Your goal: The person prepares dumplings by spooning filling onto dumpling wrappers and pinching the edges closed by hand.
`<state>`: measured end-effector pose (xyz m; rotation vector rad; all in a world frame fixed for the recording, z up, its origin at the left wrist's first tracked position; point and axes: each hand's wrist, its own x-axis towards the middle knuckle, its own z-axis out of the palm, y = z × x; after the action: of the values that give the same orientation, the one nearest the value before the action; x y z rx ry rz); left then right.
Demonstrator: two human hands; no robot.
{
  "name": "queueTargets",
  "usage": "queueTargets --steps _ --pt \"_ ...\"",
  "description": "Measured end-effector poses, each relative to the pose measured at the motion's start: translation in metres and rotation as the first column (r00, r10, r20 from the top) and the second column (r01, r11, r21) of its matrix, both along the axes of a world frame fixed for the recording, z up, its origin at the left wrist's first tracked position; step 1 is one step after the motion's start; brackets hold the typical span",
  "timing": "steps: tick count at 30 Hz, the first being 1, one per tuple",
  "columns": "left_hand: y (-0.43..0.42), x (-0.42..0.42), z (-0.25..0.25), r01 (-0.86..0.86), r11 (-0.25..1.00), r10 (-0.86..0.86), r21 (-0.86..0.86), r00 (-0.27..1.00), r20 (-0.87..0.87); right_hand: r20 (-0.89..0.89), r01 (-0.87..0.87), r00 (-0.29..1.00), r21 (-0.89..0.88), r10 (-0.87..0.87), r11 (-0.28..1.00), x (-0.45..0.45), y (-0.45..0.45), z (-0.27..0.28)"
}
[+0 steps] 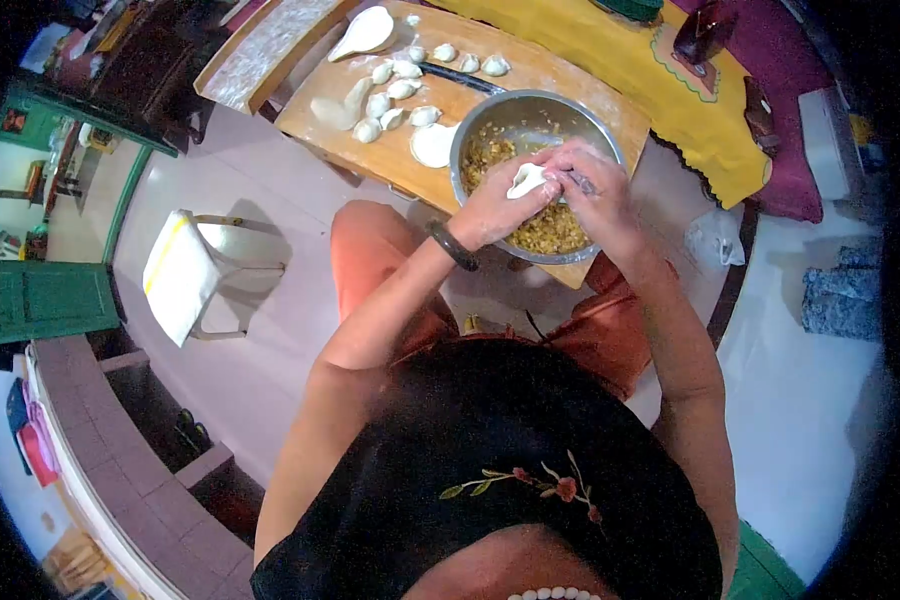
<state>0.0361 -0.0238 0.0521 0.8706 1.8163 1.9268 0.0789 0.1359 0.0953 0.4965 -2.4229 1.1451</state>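
Above the metal bowl [603, 130], my left hand [498, 208] cups a white dumpling [528, 180], fingers wrapped round its underside. My right hand [598, 195] is closed against the dumpling's right side, its fingertips pressed to the dough. A small greyish patch shows between the right fingers; I cannot make out what it is. Chopped yellow-brown filling [545, 232] covers the bowl's bottom and side. Just left of the bowl lies a flat round wrapper [433, 146]. Several folded dumplings [403, 89] sit on the floured wooden table [315, 128].
A dark handle-like bar [460, 77] lies beside the bowl. Pale dough pieces [342, 110] and a larger flat piece [363, 33] are on the table's left part. A white-covered stool [182, 275] stands to the left. A yellow cloth [610, 50] hangs behind, and a plastic bag [715, 238] is at right.
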Motion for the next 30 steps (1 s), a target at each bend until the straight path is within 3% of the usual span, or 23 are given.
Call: queueTargets --steps 4,7,10,16,18,22,23,25,28,30 --pt "-0.001 0.003 0.002 0.071 0.992 -0.068 -0.102 0.997 0.032 0.034 -0.015 0.999 -0.026 0.016 1.000 0.004 0.003 0.000" --pt "0.001 0.005 0.000 -0.061 0.993 0.029 -0.097 0.954 -0.298 0.066 -0.035 0.997 -0.070 0.039 0.997 0.004 0.005 -0.001" --pt "-0.001 0.006 0.004 0.087 0.988 -0.096 -0.126 0.993 -0.067 0.061 -0.048 0.997 -0.065 0.052 0.997 0.002 0.007 -0.004" --pt "-0.005 0.013 0.013 0.135 0.989 -0.125 -0.057 0.979 0.160 -0.001 -0.083 0.997 -0.002 0.083 0.997 0.002 0.004 -0.001" --pt "-0.002 0.016 0.006 0.072 0.997 -0.071 -0.002 0.985 0.158 -0.015 -0.067 0.998 0.047 0.068 0.997 0.005 0.003 0.003" --pt "0.001 0.017 -0.007 -0.080 0.997 0.079 0.010 0.994 0.072 -0.023 0.011 1.000 -0.088 -0.013 0.996 0.007 0.001 -0.001" --pt "0.004 0.019 -0.011 -0.133 0.989 0.121 0.066 0.979 0.166 0.003 0.070 0.998 -0.160 -0.070 0.985 0.007 0.001 -0.002" --pt "-0.001 0.020 -0.002 -0.128 0.983 0.104 0.130 0.978 0.181 0.060 0.179 0.984 -0.250 -0.169 0.952 0.009 0.002 0.001" --pt "-0.003 0.021 0.006 -0.185 0.960 0.146 0.209 0.971 0.191 0.223 0.232 0.961 -0.347 -0.161 0.909 0.020 0.000 -0.002" --pt "-0.001 0.023 0.007 -0.213 0.936 0.149 0.279 0.961 0.234 0.161 0.200 0.974 -0.289 -0.159 0.936 0.025 -0.005 -0.007"
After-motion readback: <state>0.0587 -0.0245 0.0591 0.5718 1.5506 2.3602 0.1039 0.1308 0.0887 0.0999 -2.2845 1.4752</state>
